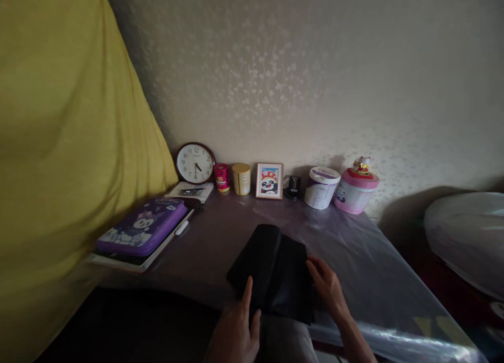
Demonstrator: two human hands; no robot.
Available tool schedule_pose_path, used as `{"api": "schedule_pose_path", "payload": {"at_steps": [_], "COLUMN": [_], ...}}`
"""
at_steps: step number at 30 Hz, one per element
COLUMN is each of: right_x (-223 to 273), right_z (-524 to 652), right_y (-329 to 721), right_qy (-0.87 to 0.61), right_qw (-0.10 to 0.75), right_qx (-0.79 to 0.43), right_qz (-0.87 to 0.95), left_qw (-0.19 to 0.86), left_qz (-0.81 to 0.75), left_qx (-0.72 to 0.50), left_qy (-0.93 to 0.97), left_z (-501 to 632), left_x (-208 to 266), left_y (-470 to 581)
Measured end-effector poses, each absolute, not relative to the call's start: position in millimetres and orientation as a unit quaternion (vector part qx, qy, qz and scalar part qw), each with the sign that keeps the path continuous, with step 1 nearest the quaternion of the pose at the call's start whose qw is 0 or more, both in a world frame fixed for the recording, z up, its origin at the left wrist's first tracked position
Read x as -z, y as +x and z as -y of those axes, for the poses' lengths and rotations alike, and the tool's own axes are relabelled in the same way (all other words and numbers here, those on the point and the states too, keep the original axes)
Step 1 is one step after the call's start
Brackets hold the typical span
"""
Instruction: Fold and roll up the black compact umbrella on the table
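Note:
A black folded piece (275,271), smooth like cloth or thin leather, lies at the front of the table with a crease down its middle. My left hand (238,323) is at its lower left, the index finger stretched out over the black surface and the thumb spread apart near the lower edge. At the right edge of the piece, my right hand (327,284) has its fingers closed on the border. The underside of the black piece is hidden.
A purple case (144,226) lies on books at left, beside a yellow curtain (71,116). Along the wall stand a clock (196,163), a pink can (221,177), a yellow can (241,179), a panda picture frame (269,181), a white tub (322,188) and a pink tub (356,192).

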State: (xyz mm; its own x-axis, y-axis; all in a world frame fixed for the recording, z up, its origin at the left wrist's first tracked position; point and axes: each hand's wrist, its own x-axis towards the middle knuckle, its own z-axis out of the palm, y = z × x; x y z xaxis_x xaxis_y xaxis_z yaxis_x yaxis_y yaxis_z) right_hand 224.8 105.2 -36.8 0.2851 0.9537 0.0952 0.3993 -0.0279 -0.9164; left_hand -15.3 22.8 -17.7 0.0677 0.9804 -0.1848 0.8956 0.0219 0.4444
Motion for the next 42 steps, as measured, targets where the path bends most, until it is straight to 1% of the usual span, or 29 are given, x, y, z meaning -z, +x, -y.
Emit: {"api": "schedule_pose_path", "payload": {"at_steps": [5,8,10,13,19,24,28,34,39,42], "right_x": [34.7,32.4,29.7,23.6,8.0,-4.4,-12.2,-12.2,-5.1,-6.2], "right_z": [-106.2,-104.6,-102.9,-102.4,-115.5,-130.0,-142.3,-157.7,-165.1,-167.2], "right_y": [213.5,207.9,204.4,199.5,185.0,162.7,141.8,115.3,107.2,105.4], "right_qy": [-0.632,-0.63,-0.62,-0.6,-0.576,-0.563,-0.542,-0.53,-0.576,-0.599], "right_qw": [0.502,0.496,0.493,0.507,0.522,0.506,0.51,0.481,0.44,0.421], "right_qx": [-0.314,-0.33,-0.361,-0.399,-0.408,-0.423,-0.437,-0.481,-0.436,-0.407], "right_qz": [0.499,0.498,0.492,0.474,0.479,0.497,0.506,0.506,0.534,0.545], "left_qw": [0.23,0.232,0.232,0.228,0.226,0.228,0.222,0.222,0.204,0.219], "left_qz": [-0.679,-0.68,-0.679,-0.676,-0.674,-0.675,-0.668,-0.665,-0.657,-0.663], "left_qx": [-0.081,-0.086,-0.088,-0.088,-0.095,-0.114,-0.132,-0.13,-0.124,-0.126], "left_qy": [0.692,0.691,0.691,0.695,0.697,0.692,0.698,0.702,0.715,0.704], "left_z": [-22.0,-21.8,-21.7,-22.1,-23.5,-22.4,-23.3,-24.5,-22.9,-21.8], "left_x": [12.9,12.8,12.9,13.7,19.9,24.9,28.0,30.8,35.3,33.1], "left_y": [-14.2,-13.9,-13.9,-14.4,-15.5,-16.2,-17.3,-18.0,-19.4,-19.7]}}
